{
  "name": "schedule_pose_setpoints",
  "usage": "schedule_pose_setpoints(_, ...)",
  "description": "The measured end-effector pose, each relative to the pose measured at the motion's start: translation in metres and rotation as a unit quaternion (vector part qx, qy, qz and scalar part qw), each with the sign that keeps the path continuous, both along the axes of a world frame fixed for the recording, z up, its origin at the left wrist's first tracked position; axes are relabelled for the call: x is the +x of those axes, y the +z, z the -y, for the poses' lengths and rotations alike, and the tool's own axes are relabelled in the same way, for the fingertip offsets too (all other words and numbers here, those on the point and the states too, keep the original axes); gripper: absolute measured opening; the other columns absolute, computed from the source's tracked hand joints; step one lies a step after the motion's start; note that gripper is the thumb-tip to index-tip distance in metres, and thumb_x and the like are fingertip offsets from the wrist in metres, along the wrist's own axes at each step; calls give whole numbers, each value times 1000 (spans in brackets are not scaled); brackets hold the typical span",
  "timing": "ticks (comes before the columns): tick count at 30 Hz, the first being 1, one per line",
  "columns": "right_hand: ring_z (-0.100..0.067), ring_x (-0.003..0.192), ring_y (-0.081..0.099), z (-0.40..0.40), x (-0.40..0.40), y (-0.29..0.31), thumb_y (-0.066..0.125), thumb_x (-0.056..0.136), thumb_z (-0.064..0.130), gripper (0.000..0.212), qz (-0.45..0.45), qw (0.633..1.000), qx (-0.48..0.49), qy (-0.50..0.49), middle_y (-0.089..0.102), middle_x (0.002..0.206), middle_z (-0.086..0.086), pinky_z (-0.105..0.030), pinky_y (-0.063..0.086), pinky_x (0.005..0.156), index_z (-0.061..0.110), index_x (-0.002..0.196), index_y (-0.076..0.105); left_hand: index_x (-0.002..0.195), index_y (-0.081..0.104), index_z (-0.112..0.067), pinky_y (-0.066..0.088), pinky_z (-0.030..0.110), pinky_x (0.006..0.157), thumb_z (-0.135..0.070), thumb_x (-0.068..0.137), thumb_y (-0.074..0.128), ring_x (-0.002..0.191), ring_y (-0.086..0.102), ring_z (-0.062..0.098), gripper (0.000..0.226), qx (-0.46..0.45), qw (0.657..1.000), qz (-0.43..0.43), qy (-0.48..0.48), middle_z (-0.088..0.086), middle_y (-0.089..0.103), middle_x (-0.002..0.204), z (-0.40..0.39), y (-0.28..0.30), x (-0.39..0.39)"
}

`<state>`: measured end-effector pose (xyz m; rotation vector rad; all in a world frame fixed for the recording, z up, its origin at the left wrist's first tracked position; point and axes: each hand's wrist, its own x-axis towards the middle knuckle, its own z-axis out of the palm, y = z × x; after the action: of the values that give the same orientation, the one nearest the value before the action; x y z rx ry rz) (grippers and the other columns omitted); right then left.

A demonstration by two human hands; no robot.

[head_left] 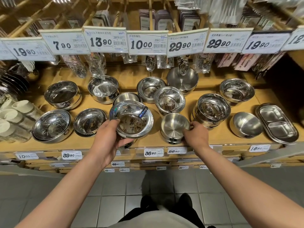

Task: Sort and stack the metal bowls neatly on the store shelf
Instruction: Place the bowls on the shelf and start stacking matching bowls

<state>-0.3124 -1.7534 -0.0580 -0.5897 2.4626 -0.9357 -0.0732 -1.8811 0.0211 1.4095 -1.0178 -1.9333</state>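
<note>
A wooden store shelf (148, 142) carries many steel bowls. My left hand (108, 137) grips a shiny flared bowl (131, 119) with a dark label on its rim, thumb over the near rim, lifted above the shelf's front. My right hand (195, 134) holds the right side of a matte straight-sided bowl (174, 127) that stands on the shelf near the front edge, fingers on its rim and wall. Just behind the held bowl sits a small matte bowl (127, 97). A shiny bowl stack (169, 100) stands behind the matte bowl.
Bowl stacks stand at the left (51, 125), (89, 121) and right (213, 109). A divided steel tray (278, 122) lies far right. Price tags (146, 41) and packaged cutlery hang above the back row. White cups (9, 116) stand at the left edge.
</note>
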Motion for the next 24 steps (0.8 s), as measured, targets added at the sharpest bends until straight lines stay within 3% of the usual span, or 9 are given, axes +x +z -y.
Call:
schedule_pose_setpoints(4,-30,85,62,0,2,0,72,87,21,20,16,1000,-6,-15,70,90,-11,-32,44,69,6,100,69,124,61,-5,64,37,63,-17,104,47,100,75,28,27,1,1000,-1,1,16,76,111,-1,1,1)
schedule_pose_setpoints(7,-35,84,70,0,4,-1,71,86,19,18,38,999,-8,-27,73,87,-15,-44,58,76,7,100,67,124,61,-4,65,39,65,-17,104,47,98,75,28,28,1,1000,-2,-4,16,76,110,-2,1,2)
schedule_pose_setpoints(12,-40,83,71,-1,5,-4,68,86,14,17,72,996,-25,-37,73,91,-18,-54,60,79,6,101,65,122,61,-5,65,42,68,-17,104,47,97,76,29,26,0,1000,-2,-7,16,77,108,-3,2,2)
schedule_pose_setpoints(18,-31,96,64,-5,4,12,68,90,33,32,40,999,2,-26,69,99,-10,-38,51,80,8,109,61,121,61,-6,65,41,68,-17,103,48,97,75,27,25,-1,1000,6,-14,16,77,107,-4,1,-1)
schedule_pose_setpoints(21,-26,88,65,-20,0,27,66,90,31,18,71,995,-57,-39,69,90,-2,-41,56,78,15,97,64,113,66,-8,64,36,63,-15,100,48,96,76,26,23,-8,999,5,-34,13,78,102,-5,3,-4)
schedule_pose_setpoints(24,-10,72,63,-47,-13,44,63,94,26,10,113,985,-126,-32,67,75,9,-27,56,62,19,90,69,107,68,-11,62,34,59,-16,98,49,88,77,23,21,-3,999,5,-47,9,80,95,-8,7,-14)
